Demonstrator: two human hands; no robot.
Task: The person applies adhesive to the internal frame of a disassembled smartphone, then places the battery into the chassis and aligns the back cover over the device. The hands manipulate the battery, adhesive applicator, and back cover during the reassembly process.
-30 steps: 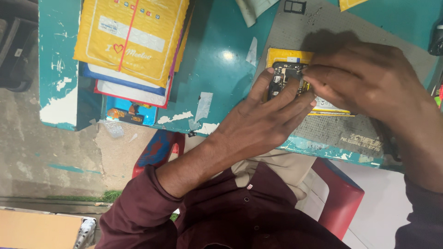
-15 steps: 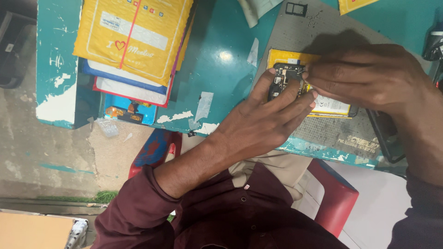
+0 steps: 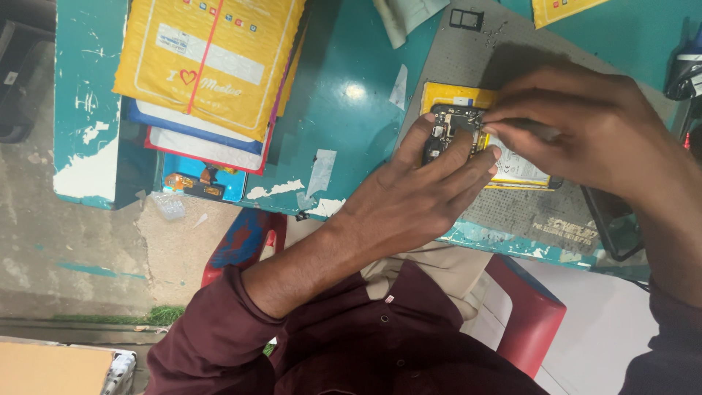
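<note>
Sleeves: dark maroon shirt sleeves (image 3: 219, 336) fill the bottom of the view, nearest the camera, the left one pushed up to the forearm.
Seat: a red plastic chair (image 3: 534, 322) shows on both sides of the lap, partly under the table edge.
Left hand: the left hand (image 3: 409, 197) lies palm down over the near table edge, fingers stretched forward and lying close together, their tips pressed on the near end of the opened phone.
Right hand: the right hand (image 3: 585, 124) comes in from the right, curled, thumb and forefinger pinched on a thin metal tool (image 3: 530, 128); whether it is tweezers or a small driver cannot be told.
Tool tip: it touches the dark circuit board at the phone's left end, just beside the left fingertips.
Opened phone: the opened phone (image 3: 475, 143) lies flat with its back off, yellow battery and black board exposed, between the two hands.
Work mat: a grey work mat (image 3: 534, 212) lies under the phone on the right part of the table.
Table: a teal table (image 3: 351, 95) with chipped paint and scraps of tape along its near edge.
Tray part: a small black frame-shaped part (image 3: 466, 18) rests on the mat's far end, well apart from the phone.
Envelopes: a stack of yellow padded envelopes (image 3: 212, 58) over flat boxes sits at far left.
</note>
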